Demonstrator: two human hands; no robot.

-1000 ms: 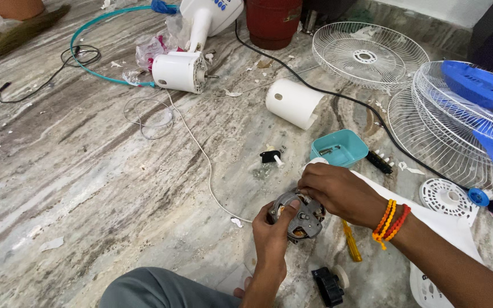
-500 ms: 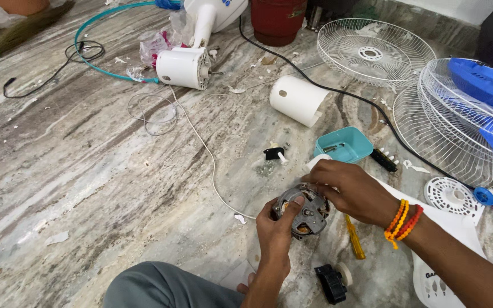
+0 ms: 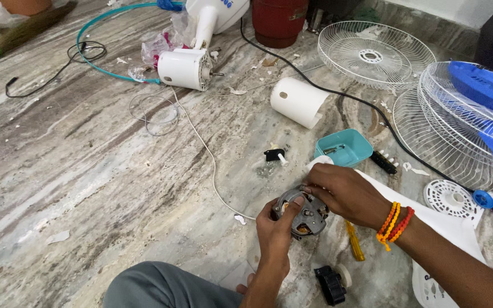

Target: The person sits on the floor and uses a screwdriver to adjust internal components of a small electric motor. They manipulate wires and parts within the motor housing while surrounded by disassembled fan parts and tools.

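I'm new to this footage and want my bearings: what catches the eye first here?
Low in the middle, the left hand and right hand grip a grey motor over the marble floor. At far right lies a blue fan blade on wire grilles; a white motor housing sits upper centre.

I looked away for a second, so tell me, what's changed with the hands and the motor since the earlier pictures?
Hardly anything. Both hands still hold the motor, the left hand from below and the right hand over its top; only the fingers shifted slightly. The teal tray, white cover and fan grilles lie where they were.
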